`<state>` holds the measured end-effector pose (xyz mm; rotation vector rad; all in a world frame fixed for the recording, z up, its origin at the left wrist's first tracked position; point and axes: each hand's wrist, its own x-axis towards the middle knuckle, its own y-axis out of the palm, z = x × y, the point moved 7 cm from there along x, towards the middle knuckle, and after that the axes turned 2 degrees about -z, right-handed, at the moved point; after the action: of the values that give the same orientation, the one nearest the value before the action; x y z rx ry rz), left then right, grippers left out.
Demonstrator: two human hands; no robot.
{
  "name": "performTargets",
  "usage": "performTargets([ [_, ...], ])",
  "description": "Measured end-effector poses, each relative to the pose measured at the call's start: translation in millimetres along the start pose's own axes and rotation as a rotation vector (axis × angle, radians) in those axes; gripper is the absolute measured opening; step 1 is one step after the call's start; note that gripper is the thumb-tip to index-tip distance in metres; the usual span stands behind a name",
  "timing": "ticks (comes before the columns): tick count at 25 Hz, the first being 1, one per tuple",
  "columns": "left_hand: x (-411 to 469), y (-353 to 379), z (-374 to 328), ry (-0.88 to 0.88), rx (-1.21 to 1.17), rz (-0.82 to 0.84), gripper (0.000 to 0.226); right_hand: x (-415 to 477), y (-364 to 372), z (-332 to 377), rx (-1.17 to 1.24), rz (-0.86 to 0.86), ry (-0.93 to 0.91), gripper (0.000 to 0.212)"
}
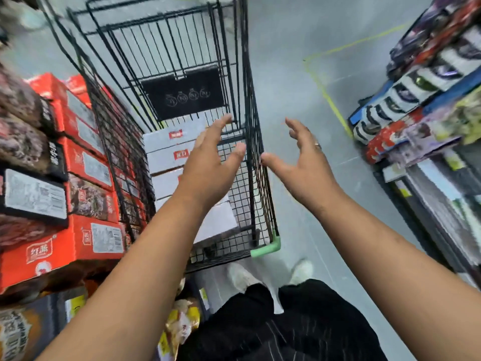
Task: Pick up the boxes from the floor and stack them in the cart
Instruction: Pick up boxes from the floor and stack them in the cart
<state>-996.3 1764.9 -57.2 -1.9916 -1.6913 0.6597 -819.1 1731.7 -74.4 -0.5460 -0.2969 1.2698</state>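
While white boxes (169, 152) sit stacked in the cart (256, 204), your left hand (208, 162) and right hand (304, 170) hover — both grips apart

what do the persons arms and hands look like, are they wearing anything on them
The left forearm and right forearm are bare, with no sleeves, watch or bands in view. The left hand has no glove and no visible ring. The right hand is ungloved too, with a thin ring on one finger.

White flat boxes (169, 155) with small red labels lie stacked inside the black wire cart (260, 204), against its left wall. The cart stands on the grey floor (299, 74), with a green bumper (270, 247) on its near corner.
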Motion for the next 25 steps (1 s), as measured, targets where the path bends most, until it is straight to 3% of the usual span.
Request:
performTargets([
  [4,-19,26,-84,0.180,-0.033,0.076,0.054,-34,-86,-1,0.077,-0.163,0.016,0.074],
  [11,-82,75,-176,0.319,-0.038,0.191,0.051,-107,-196,-31,0.138,-0.317,0.041,0.074],
  [19,-206,190,-302,0.543,-0.081,0.422,0.050,-265,-355,-86,0.170,-0.575,0.118,0.071],
  [25,-305,294,-394,0.735,-0.129,0.689,0.054,-385,-457,-144,0.145,-0.847,0.269,0.075],
])
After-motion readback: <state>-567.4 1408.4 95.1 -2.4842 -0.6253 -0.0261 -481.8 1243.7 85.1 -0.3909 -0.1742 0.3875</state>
